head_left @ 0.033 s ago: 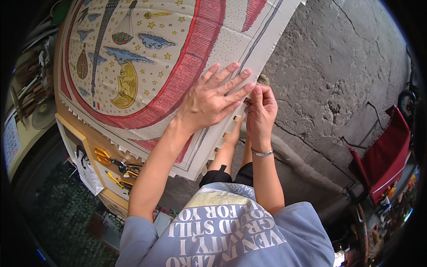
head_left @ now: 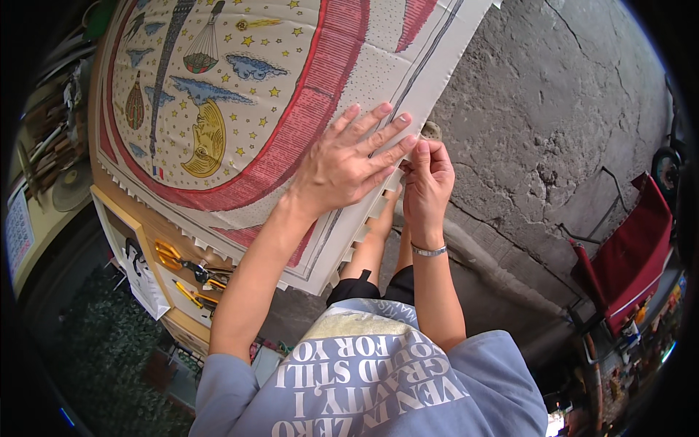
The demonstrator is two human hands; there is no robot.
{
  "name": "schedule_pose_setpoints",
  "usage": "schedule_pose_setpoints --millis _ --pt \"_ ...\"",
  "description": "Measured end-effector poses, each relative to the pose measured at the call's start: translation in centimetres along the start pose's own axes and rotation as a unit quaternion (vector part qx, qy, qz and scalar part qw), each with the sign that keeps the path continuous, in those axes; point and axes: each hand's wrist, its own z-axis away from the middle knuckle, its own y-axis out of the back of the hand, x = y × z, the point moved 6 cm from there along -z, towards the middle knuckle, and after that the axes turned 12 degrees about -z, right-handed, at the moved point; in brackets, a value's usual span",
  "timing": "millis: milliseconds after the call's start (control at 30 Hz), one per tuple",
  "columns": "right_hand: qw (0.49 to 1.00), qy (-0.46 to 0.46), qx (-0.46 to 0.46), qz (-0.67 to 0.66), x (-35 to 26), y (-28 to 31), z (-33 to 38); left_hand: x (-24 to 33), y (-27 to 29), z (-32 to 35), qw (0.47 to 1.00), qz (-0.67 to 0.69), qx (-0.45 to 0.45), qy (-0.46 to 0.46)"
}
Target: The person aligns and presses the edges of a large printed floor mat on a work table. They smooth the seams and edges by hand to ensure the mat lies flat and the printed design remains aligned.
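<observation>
A large printed cloth [head_left: 247, 135] is stretched flat over a board, with a yellow moon, balloons, stars and a broad red band on cream. My left hand [head_left: 338, 164] lies palm down across its right border, fingers spread and pointing up and to the right. Just beyond those fingertips, my right hand [head_left: 429, 175] is closed in a pinch, thumb against forefinger, right at the cloth's edge. What sits between these fingertips is hidden or too small to make out. Small pale tabs [head_left: 362, 231] stick out along the edge below my hands.
Under the board stands a wooden table [head_left: 138, 211] holding orange-handled scissors [head_left: 169, 255] and a yellow cutter [head_left: 188, 294]. To the right is cracked concrete floor [head_left: 524, 138], with a dark red folding chair [head_left: 630, 251] on it. Wooden pieces [head_left: 54, 146] are stacked at far left.
</observation>
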Motion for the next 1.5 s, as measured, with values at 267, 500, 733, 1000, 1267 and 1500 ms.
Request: schedule_pose_setpoints --millis 267,500,733,1000,1267,1500 --pt "1.000 0.023 0.002 0.010 0.2 -0.4 -0.1 0.1 0.5 0.9 1.000 0.020 0.024 0.000" --pt "1.000 0.021 0.000 0.001 -0.2 -0.3 0.0 0.6 0.0 1.3 0.999 0.020 0.026 0.022" --pt "1.000 0.013 0.002 0.008 -0.1 0.0 -0.1 -0.2 0.6 1.5 0.994 0.052 0.067 0.073" --pt "0.999 0.009 0.007 0.038 -1.2 -0.1 -0.1 0.5 0.2 1.3 0.993 0.072 0.078 0.056" --pt "0.998 0.024 0.014 0.048 -1.2 -0.2 0.0 0.9 0.1 1.1 0.996 0.050 0.068 0.026" --pt "0.996 0.054 0.045 0.058 -0.8 0.0 -0.1 1.0 0.0 0.9 0.997 0.049 0.061 0.023"
